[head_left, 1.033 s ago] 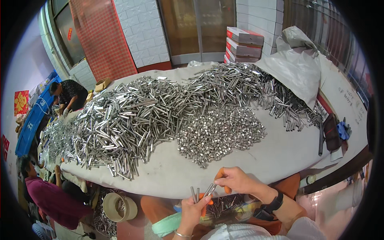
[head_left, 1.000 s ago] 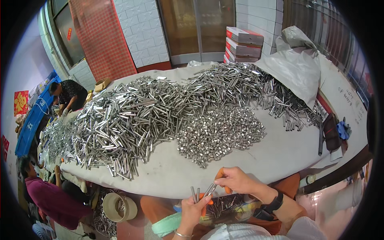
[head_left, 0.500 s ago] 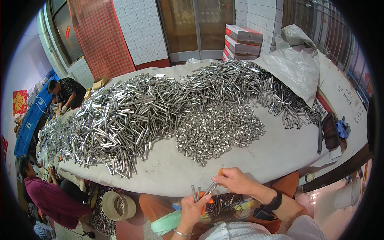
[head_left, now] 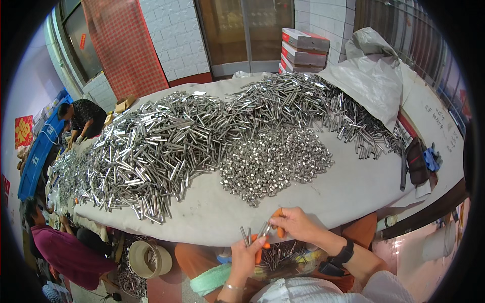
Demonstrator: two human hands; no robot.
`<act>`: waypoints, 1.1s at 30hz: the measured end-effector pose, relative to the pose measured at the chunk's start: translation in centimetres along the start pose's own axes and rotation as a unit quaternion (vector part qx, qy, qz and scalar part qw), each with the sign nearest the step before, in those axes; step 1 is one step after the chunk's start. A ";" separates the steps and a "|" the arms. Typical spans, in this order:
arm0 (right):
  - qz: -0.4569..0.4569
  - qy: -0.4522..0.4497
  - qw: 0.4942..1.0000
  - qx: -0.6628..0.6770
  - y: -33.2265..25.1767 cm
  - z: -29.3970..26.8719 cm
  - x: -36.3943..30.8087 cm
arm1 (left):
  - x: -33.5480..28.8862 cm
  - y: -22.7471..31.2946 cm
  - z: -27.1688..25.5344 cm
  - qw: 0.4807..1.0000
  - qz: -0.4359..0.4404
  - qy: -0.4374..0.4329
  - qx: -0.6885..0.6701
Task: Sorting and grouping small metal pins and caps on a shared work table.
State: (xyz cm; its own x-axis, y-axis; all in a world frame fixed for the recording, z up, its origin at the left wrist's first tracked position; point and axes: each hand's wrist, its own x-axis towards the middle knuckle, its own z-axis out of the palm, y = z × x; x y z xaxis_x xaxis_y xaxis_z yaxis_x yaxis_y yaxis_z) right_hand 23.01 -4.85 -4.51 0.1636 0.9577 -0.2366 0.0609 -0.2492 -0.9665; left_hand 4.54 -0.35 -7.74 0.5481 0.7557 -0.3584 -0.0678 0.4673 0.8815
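Observation:
Above my lap at the table's near edge, my left hand (head_left: 243,258) is closed round several thin metal tubes (head_left: 245,235), whose ends stick up past the fingers. My right hand (head_left: 295,223) meets it from the right. Its thumb and finger, in orange covers, pinch at the upper end of one tube; any small part between them is too small to make out. Beyond the hands lies a heap of short metal pieces (head_left: 275,164) on the pale table cover (head_left: 217,214). Longer tubes form a big pile (head_left: 151,151) behind and left of it.
A cream bucket (head_left: 160,262) stands on the floor at left, among loose tubes. One person in maroon (head_left: 68,252) sits left; another in dark clothing (head_left: 86,118) bends over the far left end. A grey plastic sheet (head_left: 374,86) covers the back right; boxes (head_left: 304,50) are stacked behind.
My right hand has shifted slightly down and left, its covered fingertips now closer to the tube ends. The left hand still grips the tubes. The whole view has shifted slightly.

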 end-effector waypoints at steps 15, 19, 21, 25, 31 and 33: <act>-0.135 0.270 0.851 -0.430 0.6 -4.9 4.2 | -0.1 1.2 -0.3 0.992 0.005 0.053 -0.118; -0.112 0.255 0.839 -0.468 0.5 -5.2 5.1 | -0.1 1.2 -0.8 0.991 -0.017 0.017 -0.132; -0.121 0.229 0.842 -0.472 -0.3 -5.3 4.7 | -0.3 0.8 -1.0 0.990 -0.017 0.026 -0.136; -0.157 0.214 0.906 -0.329 -0.5 -4.5 3.7 | -0.6 0.7 -0.7 0.988 0.001 0.045 -0.144; -0.014 -0.039 0.990 0.136 -2.8 -0.8 0.9 | -0.9 1.0 -0.7 0.991 -0.006 0.028 -0.131; -0.015 -0.052 0.989 0.140 -2.1 -0.4 0.9 | -1.2 1.2 -0.6 0.992 -0.009 0.025 -0.124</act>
State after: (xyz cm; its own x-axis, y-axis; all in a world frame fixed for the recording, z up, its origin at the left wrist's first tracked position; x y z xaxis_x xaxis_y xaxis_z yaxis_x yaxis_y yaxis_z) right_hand 23.45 -3.48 -2.69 0.0632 0.9773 -0.2022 -0.2128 -0.1847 -0.9595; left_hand 3.32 -0.44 -6.43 0.5085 0.7659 -0.3935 -0.2654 0.5742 0.7745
